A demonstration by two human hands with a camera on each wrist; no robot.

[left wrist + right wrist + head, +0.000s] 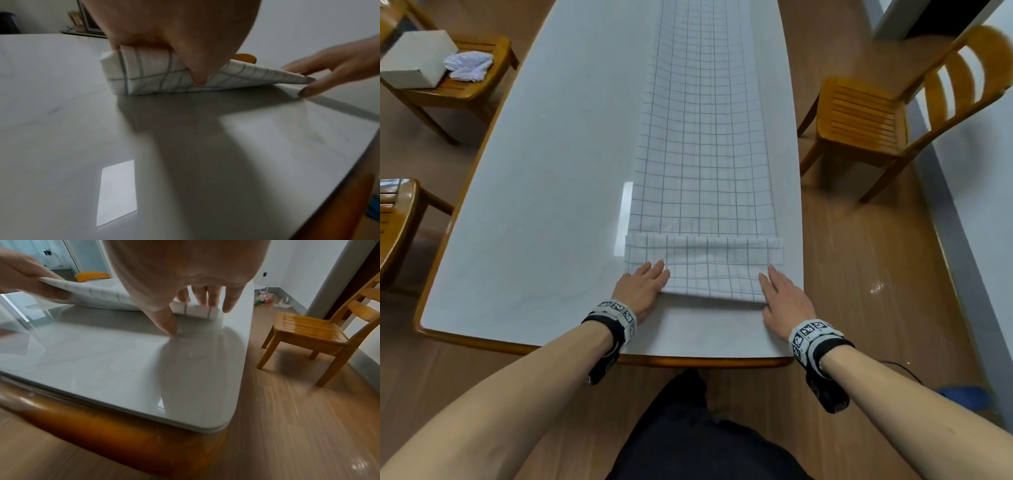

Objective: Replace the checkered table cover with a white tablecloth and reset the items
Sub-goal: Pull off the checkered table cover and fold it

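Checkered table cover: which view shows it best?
Head view: the checkered table cover shows as a long strip with its near end folded. The left wrist view shows only the folded end; the right wrist view shows it blurred behind the fingers.

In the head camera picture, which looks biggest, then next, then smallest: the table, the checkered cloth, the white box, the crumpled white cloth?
1. table
2. checkered cloth
3. white box
4. crumpled white cloth

The box and crumpled cloth sit farther away on a chair, so they may look smaller than they are.
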